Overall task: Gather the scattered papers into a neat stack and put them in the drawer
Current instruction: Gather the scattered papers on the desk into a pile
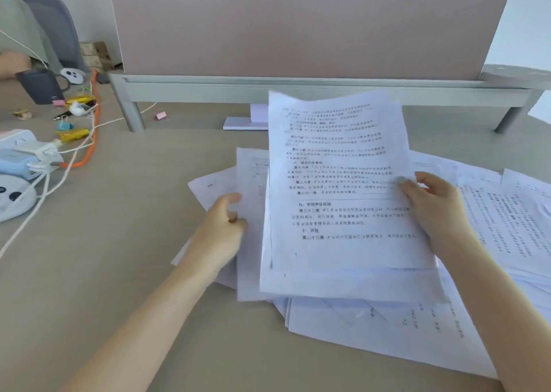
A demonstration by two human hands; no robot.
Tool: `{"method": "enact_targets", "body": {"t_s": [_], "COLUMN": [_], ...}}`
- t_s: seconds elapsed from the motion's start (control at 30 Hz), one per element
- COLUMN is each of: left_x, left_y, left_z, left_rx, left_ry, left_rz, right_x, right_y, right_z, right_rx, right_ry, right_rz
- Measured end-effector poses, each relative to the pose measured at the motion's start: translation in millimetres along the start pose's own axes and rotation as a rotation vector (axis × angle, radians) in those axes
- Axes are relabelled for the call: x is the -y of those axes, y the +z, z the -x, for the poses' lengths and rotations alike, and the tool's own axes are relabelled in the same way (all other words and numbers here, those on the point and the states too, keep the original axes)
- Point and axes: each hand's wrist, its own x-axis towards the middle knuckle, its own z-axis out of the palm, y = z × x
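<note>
Here, at the far left of the frame, the desk (125,212) carries clutter: one dark mug (40,86), one white power strip (21,150) with white cables (44,189) and one orange cable (92,141), and several binder clips, of which one pink clip (161,115) lies apart near the grey leg of the partition (298,25). A second person's hand shows at the upper left edge by the mug.

Two hands are in view. The left hand (222,227), left of centre, has its fingers curled; its grip closes on the left edge of the loose sheets (250,183) lying flat there, the thumb on top.

In the centre one bundle of printed papers (337,189) is lifted off the desk, top edge tilted away toward the partition. The exact number of sheets in it cannot be told. The right hand (432,209) grips the bundle at its right edge, thumb pressed on the printed face, the other fingers hidden behind.

Below and right of the bundle, more scattered papers (507,221) lie overlapping on the desk, reaching the right edge of the frame and the lower right.
</note>
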Motion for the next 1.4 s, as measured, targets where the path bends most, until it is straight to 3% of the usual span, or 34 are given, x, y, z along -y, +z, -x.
{"method": "enact_targets", "body": {"t_s": [0.1, 0.27, 0.47, 0.6, 0.67, 0.73, 0.8, 0.87, 1.07, 1.17, 1.33, 1.4], "left_x": [1.2, -0.3, -0.6, -0.7, 0.5, -4.5, -13.3, -19.2, -17.2, -8.6, 3.7, 7.5], "left_y": [8.5, 2.4, -21.6, -23.9, -23.3, -21.0, -14.4, -2.8, 25.5, 28.9, 22.4, 12.7], "left_z": [9.3, 15.6, 2.2, -7.6, -15.2, -19.1, -19.5, -18.5, -16.7, -15.7, -22.2, -27.1], "left_rx": [0.087, 0.016, 0.029, 0.003, 0.043, 0.052, 0.087, 0.110, 0.236, 0.082, 0.029, -0.012], "left_ry": [0.026, -0.019, -0.251, -0.309, -0.344, -0.339, -0.274, -0.158, -0.142, -0.118, -0.119, -0.084], "left_rz": [-0.047, 0.050, 0.724, 0.946, 0.830, 0.550, 0.218, 0.066, 0.315, 0.289, 0.288, 0.257], "right_x": [-9.5, -21.0, -23.8, -26.2, -27.4, -28.4, -28.5, -28.5, -27.6, -26.5, -22.6, -25.8], "right_y": [10.0, 23.5, 25.4, 32.6, 34.1, 34.2, 34.2, 34.4, 37.1, 39.3, 34.7, 33.3], "right_z": [0.1, 1.2, 1.5, 1.6, 1.5, 2.0, 2.3, 2.1, 4.6, 7.1, 5.8, 2.8], "right_rx": [0.056, 0.136, 0.156, 0.243, 0.252, 0.255, 0.254, 0.254, 0.274, 0.301, 0.289, 0.302], "right_ry": [-0.057, -0.074, -0.097, -0.092, -0.105, -0.115, -0.115, -0.113, -0.147, -0.168, -0.115, -0.132], "right_rz": [0.136, 0.387, 0.609, 0.782, 0.806, 0.810, 0.808, 0.811, 0.799, 0.752, 0.558, 0.628]}}
